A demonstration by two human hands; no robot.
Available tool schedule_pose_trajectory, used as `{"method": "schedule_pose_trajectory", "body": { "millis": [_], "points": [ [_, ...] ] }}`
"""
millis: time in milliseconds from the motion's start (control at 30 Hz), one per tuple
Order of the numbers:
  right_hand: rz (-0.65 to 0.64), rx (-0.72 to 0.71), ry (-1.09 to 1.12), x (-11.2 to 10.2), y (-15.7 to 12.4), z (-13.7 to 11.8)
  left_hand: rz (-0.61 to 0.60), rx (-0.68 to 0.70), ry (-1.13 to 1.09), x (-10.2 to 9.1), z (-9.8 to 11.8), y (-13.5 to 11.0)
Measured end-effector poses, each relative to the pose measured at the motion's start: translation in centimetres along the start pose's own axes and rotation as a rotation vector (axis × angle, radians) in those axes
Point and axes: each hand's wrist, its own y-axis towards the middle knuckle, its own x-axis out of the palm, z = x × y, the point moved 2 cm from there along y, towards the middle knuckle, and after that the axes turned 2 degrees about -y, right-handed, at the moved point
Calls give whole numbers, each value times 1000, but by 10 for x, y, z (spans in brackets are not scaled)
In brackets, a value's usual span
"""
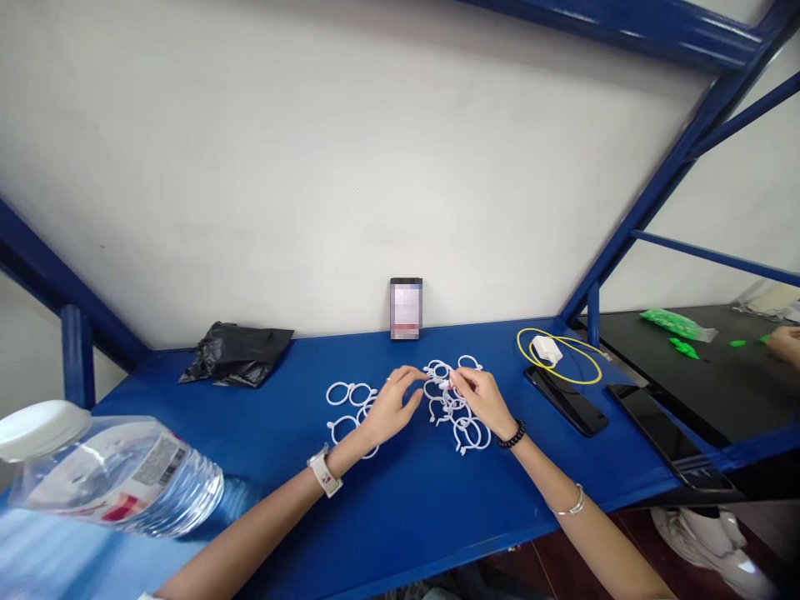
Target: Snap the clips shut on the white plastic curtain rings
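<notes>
Head camera view: at your far left, a clear bottle (118, 475) with a white cap stands at the near side of the blue table (400, 508), and a crumpled black plastic bag (237, 356) lies behind it, close to the pale wall (312, 167). To the right of the bag, a loose group of white rings (351, 392) lies on the blue surface, partly covered by your left hand (393, 404). That hand, a white watch (324, 472) at its wrist, is not clenched; thumb and forefinger stand apart, the forefinger reaching toward a second cluster. Beyond it, a phone (406, 308) leans upright against the wall, its screen blurred.

Just right of center, more white rings overlap in a pile (450, 407). Over them, your right hand (481, 398), wearing a black beaded bracelet (512, 435), pinches a small white piece (444, 385) between thumb and finger; whether it is part of a ring, you cannot tell.

Farther right, a yellow cable (575, 382) loops around a white charger (546, 349) near a black phone (566, 402). A flat black device (668, 437) lies along the table's edge. On the adjoining dark table (706, 375) rests a green packet (677, 322), with a co-worker's hand (784, 342) at the frame's edge.
</notes>
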Motion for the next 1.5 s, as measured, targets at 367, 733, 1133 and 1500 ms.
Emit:
{"method": "schedule_pose_trajectory", "body": {
  "millis": [367, 733, 1133, 1500],
  "points": [
    [108, -101, -362, -5, 0, 2, -194, -596, 1022, -73, -23, -1],
    [67, -115, -375, 3, -2, 4, -153, -405, 832, -42, -33, 7],
    [-103, -159, -221, 28, -16, -13, 172, -459, -164, -8, -25, -19],
    [-269, 40, 258, 31, -13, -9, 222, -315, -494, 8, -11, -30]
  ]
}}
